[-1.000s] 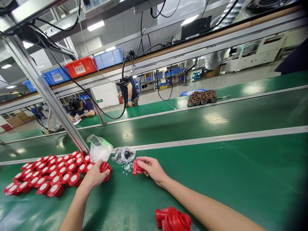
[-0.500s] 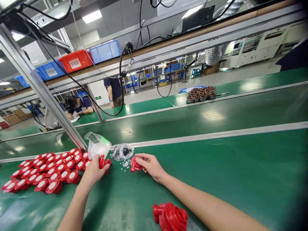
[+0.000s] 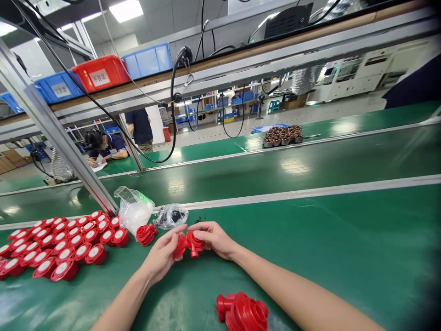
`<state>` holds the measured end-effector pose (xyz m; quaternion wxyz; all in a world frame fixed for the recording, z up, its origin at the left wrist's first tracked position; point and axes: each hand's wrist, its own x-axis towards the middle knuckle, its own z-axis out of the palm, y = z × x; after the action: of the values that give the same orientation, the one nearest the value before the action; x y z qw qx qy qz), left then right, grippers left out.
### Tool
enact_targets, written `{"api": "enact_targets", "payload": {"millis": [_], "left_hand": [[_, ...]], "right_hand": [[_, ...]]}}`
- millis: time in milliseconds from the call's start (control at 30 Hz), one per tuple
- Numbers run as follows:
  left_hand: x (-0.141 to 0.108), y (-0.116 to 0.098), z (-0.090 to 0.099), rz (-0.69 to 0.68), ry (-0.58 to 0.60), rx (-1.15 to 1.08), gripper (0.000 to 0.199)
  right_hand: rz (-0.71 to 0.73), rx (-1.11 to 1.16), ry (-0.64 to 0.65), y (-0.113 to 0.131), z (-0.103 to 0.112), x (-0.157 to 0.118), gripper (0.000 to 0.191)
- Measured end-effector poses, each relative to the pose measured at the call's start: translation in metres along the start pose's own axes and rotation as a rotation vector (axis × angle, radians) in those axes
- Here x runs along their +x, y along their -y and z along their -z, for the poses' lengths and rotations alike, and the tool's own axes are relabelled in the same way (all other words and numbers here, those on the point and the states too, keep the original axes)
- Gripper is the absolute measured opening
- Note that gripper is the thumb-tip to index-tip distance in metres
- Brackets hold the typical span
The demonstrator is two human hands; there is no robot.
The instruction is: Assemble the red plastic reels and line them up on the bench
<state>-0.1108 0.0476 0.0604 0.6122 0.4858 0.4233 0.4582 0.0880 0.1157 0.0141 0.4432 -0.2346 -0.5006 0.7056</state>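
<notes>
My left hand [image 3: 164, 253] grips a red plastic part [image 3: 179, 248] between thumb and fingers. Touching or nearly touching it is a second red part [image 3: 195, 243], held by my right hand [image 3: 215, 240]. Both parts are over the green work surface, in front of a clear bag of black pieces [image 3: 171, 216]. Another red part [image 3: 146, 234] lies to the left, beside a clear bag with white contents [image 3: 133, 214]. Near the bottom edge, more ribbed red parts [image 3: 244, 312] lie below my right forearm.
Many red parts with white discs [image 3: 65, 269] cover the left side. A metal post [image 3: 69, 133] rises behind them. Copper-coloured pieces [image 3: 284, 134] sit on the far green surface. A person [image 3: 106, 145] leans over paper beyond; another stands nearby.
My left hand has moved right, bringing a red part up to the one in my right hand. A red part now lies uncovered beside the white bag. The view has shifted slightly.
</notes>
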Motion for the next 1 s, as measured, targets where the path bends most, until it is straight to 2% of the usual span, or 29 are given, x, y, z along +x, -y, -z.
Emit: {"api": "enact_targets", "payload": {"millis": [100, 200, 300, 433, 633, 1000], "left_hand": [[0.002, -0.006, 0.010, -0.063, -0.048, 0.019, 0.082], [0.004, -0.011, 0.019, -0.022, -0.089, 0.039, 0.094], [0.003, -0.011, 0.021, 0.039, -0.002, 0.028, 0.089], [0.000, -0.005, 0.015, 0.032, 0.143, 0.021, 0.082], [-0.002, -0.003, 0.014, 0.054, 0.171, 0.048, 0.084], [-0.002, -0.001, 0.018, 0.054, 0.228, 0.101, 0.088]], "right_hand": [[-0.015, 0.003, 0.004, 0.001, 0.000, -0.001, 0.053], [-0.004, 0.001, -0.023, 0.000, 0.002, -0.001, 0.052], [0.014, -0.021, -0.016, -0.002, 0.003, -0.001, 0.051], [0.037, -0.068, 0.048, -0.005, 0.002, -0.005, 0.048], [0.071, -0.096, 0.125, -0.007, 0.003, -0.007, 0.045], [0.130, -0.184, 0.151, -0.012, 0.005, -0.005, 0.044]]}}
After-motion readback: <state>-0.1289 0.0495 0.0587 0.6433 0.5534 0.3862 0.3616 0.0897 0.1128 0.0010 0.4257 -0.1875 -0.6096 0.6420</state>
